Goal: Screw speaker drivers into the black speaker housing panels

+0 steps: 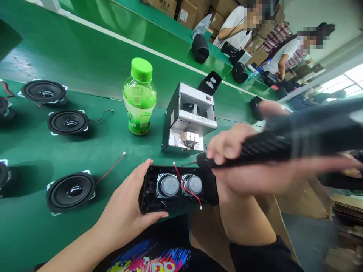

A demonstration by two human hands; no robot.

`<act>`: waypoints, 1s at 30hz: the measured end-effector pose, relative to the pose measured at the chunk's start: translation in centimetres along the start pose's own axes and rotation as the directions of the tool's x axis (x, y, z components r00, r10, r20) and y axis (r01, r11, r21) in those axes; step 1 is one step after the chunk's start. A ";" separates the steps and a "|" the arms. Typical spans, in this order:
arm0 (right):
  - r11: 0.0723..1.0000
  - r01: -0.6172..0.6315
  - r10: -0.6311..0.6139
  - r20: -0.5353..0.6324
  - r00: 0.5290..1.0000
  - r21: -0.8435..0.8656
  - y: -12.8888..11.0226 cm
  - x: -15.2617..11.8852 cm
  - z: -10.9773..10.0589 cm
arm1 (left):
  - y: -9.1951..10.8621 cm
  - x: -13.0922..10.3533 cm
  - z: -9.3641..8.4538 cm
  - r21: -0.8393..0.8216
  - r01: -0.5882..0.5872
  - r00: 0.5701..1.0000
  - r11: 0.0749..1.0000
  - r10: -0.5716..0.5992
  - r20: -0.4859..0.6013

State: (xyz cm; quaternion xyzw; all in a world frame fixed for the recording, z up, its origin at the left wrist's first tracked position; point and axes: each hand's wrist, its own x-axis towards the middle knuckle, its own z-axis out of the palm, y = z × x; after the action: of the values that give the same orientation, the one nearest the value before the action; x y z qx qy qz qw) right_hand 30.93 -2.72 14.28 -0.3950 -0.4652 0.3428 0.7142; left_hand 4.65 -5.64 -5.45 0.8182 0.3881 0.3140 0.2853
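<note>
My left hand (127, 200) grips the left end of a black speaker housing (180, 202), thumb along the near edge and fingers at the far edge. Inside the housing sit two round drivers (170, 186) with silver magnets, and red wires (190, 191) with white plugs lie across them. My right hand (241, 162), blurred by motion, is wrapped round a black power screwdriver (263, 149). Its thin bit points left, just above the housing's far edge. The tool's rear end is smeared at the right.
A silver and black screw feeder (193, 117) stands behind the housing, with a green bottle (140, 98) to its left. Several loose speakers (70, 192) with wires lie at the left. Two people (236, 28) work across the bench; a cardboard box (303, 196) is at the lower right.
</note>
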 end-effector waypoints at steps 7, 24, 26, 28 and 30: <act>0.988 -0.141 0.153 0.226 0.962 -0.069 -2.8 -7.1 0.4 | 0.1 0.3 0.0 -0.045 -0.016 0.999 0.999 0.017 0.034; 0.999 0.043 -0.045 0.407 0.913 0.013 3.8 -8.3 0.7 | 0.5 0.4 -0.2 -0.096 -0.027 0.999 0.995 0.031 0.044; 0.997 0.081 -0.071 0.379 0.923 -0.011 4.2 -8.4 0.7 | 0.5 0.3 -0.2 -0.098 -0.019 0.998 0.995 0.025 0.053; 0.993 0.115 -0.098 0.435 0.895 -0.013 4.5 -8.7 0.6 | 0.5 0.3 -0.2 -0.102 -0.020 0.998 0.995 0.026 0.055; 0.990 0.111 -0.046 0.537 0.842 -0.088 4.6 -9.0 0.5 | 0.6 0.3 -0.2 -0.108 -0.018 0.998 0.994 0.024 0.053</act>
State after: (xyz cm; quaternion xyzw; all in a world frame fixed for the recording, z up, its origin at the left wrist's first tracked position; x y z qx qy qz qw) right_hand 26.95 -8.25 6.78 -0.3055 -0.6802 0.3820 0.5459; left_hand 4.94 -5.66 -4.82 0.8139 0.3540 0.3151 0.3360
